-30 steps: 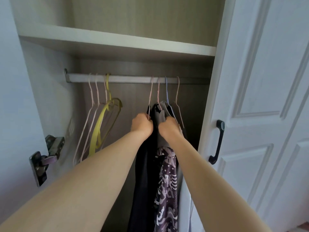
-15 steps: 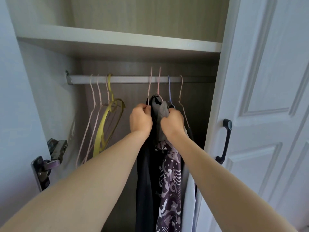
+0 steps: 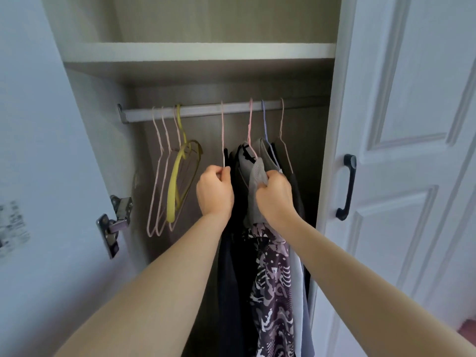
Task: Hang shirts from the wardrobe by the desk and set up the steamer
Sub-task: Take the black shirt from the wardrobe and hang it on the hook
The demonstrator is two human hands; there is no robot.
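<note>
Inside the open wardrobe a metal rail [image 3: 201, 112] carries several shirts on thin wire hangers at its right half. My left hand [image 3: 215, 193] pinches the neck of a pink hanger [image 3: 223, 135] that bears a black shirt [image 3: 229, 266]. Just to the right, my right hand [image 3: 275, 197] grips the shoulder of a grey shirt [image 3: 255, 181] on another pink hanger. A purple and white patterned shirt [image 3: 273, 279] hangs below my right wrist. More garments sit behind it, mostly hidden.
Several bare pink hangers [image 3: 161, 176] and a yellow one [image 3: 177, 181] hang at the rail's left end. A shelf [image 3: 201, 51] spans above. The left door's hinge [image 3: 114, 228] juts out; the right door [image 3: 401, 150] has a black handle [image 3: 347, 186].
The pink hanger with the black shirt has slid left along the rail, away from the other clothed hangers. Both hands stay at the hanger necks, now spread further apart.
</note>
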